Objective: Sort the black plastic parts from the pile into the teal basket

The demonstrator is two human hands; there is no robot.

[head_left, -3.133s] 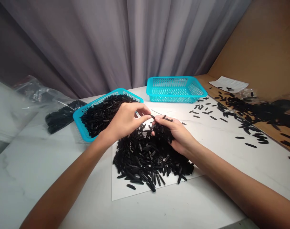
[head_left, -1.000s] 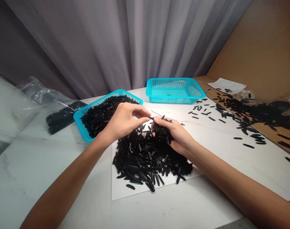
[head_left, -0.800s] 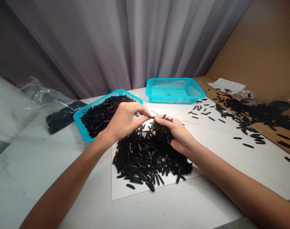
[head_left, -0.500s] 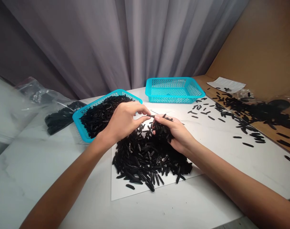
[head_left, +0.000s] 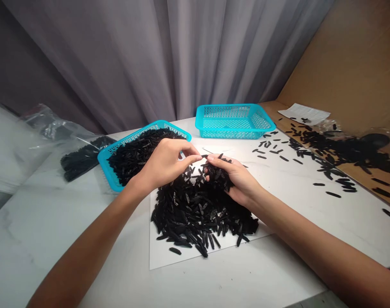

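Observation:
Between the thumb and fingers of my left hand (head_left: 169, 160) one end of a small flat black strip (head_left: 205, 156) is pinched. My right hand (head_left: 233, 173) cups a bunch of the same black strips (head_left: 219, 173), its thumb pressed near the other end of the pinched one. Under both hands a heap of black strips (head_left: 195, 214) lies on a white sheet (head_left: 159, 259). Some strips in the heap show small pale marks or holes. My left hand partly hides a blue basket (head_left: 110, 173) filled with black strips.
A second blue basket (head_left: 236, 134) stands at the back. To the left lies a clear plastic bag (head_left: 54, 132) with black pieces. Loose strips (head_left: 338, 175) are scattered at the right, across the table and a cardboard sheet, near a white paper (head_left: 304, 113). A grey curtain hangs behind.
Both hands stay almost in place. The pinched strip and my left fingertips have shifted very slightly; the heap and baskets look the same.

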